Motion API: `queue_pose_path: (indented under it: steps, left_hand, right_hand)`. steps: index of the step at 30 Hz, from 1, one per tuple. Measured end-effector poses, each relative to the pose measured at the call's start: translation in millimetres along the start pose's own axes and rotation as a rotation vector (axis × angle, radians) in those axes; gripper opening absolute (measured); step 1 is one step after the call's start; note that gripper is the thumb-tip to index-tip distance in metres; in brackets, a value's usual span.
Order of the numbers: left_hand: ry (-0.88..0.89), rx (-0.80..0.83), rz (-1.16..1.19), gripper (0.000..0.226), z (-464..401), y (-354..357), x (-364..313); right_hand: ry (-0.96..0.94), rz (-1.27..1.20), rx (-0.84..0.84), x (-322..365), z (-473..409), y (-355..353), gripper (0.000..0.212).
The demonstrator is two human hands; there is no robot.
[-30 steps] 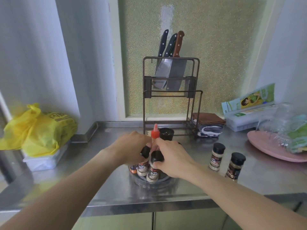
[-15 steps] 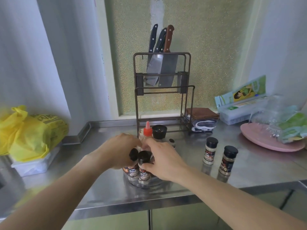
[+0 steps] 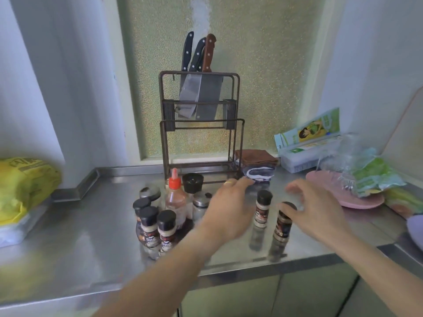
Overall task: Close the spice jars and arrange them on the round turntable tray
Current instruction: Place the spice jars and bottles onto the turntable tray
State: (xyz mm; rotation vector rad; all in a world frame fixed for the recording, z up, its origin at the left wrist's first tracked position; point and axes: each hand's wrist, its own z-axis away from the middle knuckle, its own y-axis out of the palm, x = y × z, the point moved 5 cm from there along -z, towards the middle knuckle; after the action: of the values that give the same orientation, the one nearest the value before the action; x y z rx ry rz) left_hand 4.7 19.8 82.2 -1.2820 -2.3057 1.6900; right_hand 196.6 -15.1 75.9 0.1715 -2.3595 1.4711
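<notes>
Two capped jars are standing upright on the counter (image 3: 91, 227), apart from the turntable tray (image 3: 150, 251) at their nine o'clock. The right hand (image 3: 318, 209), fingers spread and empty, is hovering over the nearer jar (image 3: 283, 221). The left hand (image 3: 229, 209), also open, is lying just at nine o'clock of the farther jar (image 3: 263, 208).

Jar cluster (image 3: 158, 225) left-centre on bench (image 3: 91, 236), two jars (image 3: 263, 209) right of it, knife rack (image 3: 201, 124) behind, plate (image 3: 357, 200) far right.

Knife rack (image 3: 201, 124) — pink plate (image 3: 357, 200)
</notes>
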Motion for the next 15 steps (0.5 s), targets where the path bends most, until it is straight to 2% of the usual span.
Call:
queue_pose_path:
  steps: [4,6,8,10,12,15]
  left_hand:
    - [0.04,0.011,-0.094,0.076,-23.1,53.6,-15.8]
    - [0.016,0.09,-0.139,0.081,-34.4,73.2,-13.2]
    - [-0.004,0.168,-0.166,0.076,-42.7,87.0,-11.9]
    - [-0.014,0.202,-0.177,0.062,-48.4,94.8,-11.6]
    - [-0.019,0.18,-0.164,0.049,-51.9,94.7,-12.0]
    - [-0.005,0.126,-0.16,0.043,-55.8,91.3,-14.7]
  right_hand:
    - [0.037,-0.012,0.113,-25.3,3.1,17.0,0.054]
    - [0.033,-0.055,0.145,-30.9,4.7,25.1,0.048]
    - [0.026,-0.104,0.136,-36.3,5.0,29.9,0.043]
    - [0.027,-0.138,0.123,-41.2,4.3,32.2,0.047]
    - [0.032,-0.163,0.124,-43.0,4.2,33.9,0.049]
    - [0.038,-0.194,0.107,-41.4,5.4,35.7,0.051]
